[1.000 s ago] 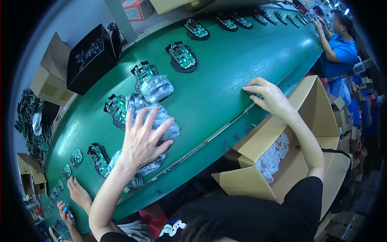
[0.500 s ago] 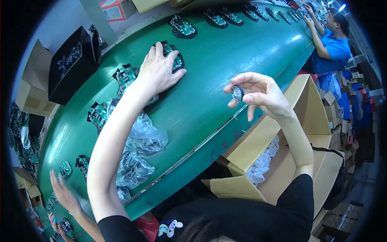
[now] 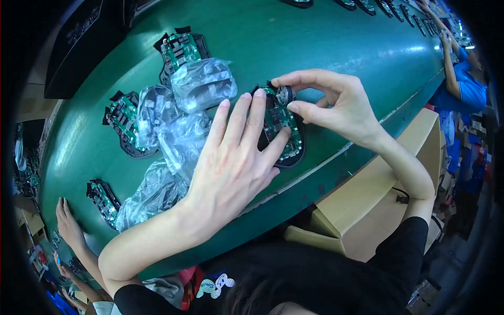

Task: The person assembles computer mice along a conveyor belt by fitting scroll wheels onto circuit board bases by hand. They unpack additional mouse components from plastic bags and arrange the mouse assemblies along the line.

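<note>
A circuit-board assembly [image 3: 283, 134], green board in a black casing, lies on the green belt in front of me. My left hand [image 3: 231, 152] rests over its left side, fingers spread, with one fingertip touching the board. Between the thumb and fingers of my right hand [image 3: 333, 105] is a small round wheel [image 3: 284, 95] with a dark rim, held at the far end of the assembly. Whether the wheel touches the board I cannot tell. Clear plastic bags [image 3: 181, 131] with wrapped parts inside lie left of my left hand.
More board assemblies [image 3: 126, 123] lie on the belt [image 3: 247, 42] to the left, and a row runs off at far right. An open cardboard box [image 3: 367, 210] stands below the belt's near edge. Another person's hand [image 3: 68, 226] is at lower left; a person in blue [image 3: 464, 84] works far right.
My left hand has drawn a board assembly nearer and to the right. My right hand has brought the wheel to its far end. The view has shifted.
</note>
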The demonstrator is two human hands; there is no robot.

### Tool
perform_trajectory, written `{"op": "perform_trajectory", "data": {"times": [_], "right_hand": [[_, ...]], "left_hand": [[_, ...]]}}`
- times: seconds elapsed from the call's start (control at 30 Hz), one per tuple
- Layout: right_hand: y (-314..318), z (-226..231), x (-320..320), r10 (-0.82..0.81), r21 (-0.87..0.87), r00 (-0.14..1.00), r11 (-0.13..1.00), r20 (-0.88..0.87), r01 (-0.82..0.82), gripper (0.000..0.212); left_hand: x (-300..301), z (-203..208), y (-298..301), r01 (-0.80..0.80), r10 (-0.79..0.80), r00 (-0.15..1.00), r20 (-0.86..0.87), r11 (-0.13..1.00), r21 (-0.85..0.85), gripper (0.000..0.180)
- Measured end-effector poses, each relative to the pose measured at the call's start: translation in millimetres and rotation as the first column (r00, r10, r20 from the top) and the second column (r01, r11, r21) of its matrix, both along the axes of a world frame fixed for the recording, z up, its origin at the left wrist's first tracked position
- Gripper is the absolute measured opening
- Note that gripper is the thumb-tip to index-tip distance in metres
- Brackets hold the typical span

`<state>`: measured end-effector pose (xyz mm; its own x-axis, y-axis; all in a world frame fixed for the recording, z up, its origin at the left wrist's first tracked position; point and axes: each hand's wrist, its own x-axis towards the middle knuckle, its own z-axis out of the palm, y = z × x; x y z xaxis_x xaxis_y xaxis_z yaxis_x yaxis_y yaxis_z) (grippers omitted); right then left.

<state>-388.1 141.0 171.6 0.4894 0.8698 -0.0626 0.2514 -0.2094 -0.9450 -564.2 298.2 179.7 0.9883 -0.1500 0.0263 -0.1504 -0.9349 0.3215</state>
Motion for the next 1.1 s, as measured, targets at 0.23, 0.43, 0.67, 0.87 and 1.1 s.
{"op": "perform_trajectory", "data": {"times": [0.23,0.43,0.67,0.87,1.1], "right_hand": [[8.3,-4.4,-4.0,0.04,0.02,0.962,0.999,0.27,-0.047,0.036],[10.6,-10.4,-0.9,0.052,0.073,0.786,0.99,0.616,-0.123,0.035],[10.9,5.4,-11.4,0.078,-0.03,0.547,0.995,0.834,-0.096,0.037],[22.8,28.3,-3.3,0.287,-0.246,0.55,0.958,0.784,-0.149,0.037],[3.9,-4.9,-27.6,0.049,-0.023,0.249,0.994,0.967,-0.108,0.043]], "left_hand": [[1.4,-2.8,11.3,0.014,-0.012,0.999,-0.031,0.998,0.058,0.068],[4.0,-2.6,12.8,0.027,-0.023,0.999,-0.048,0.996,0.091,0.071],[6.2,0.1,18.4,0.017,-0.015,0.998,-0.055,0.999,0.034,0.069],[9.5,1.1,20.3,0.026,-0.027,0.999,-0.042,0.999,-0.018,0.07],[9.7,-3.3,21.9,0.024,-0.025,1.0,-0.017,0.999,-0.042,0.069]]}}
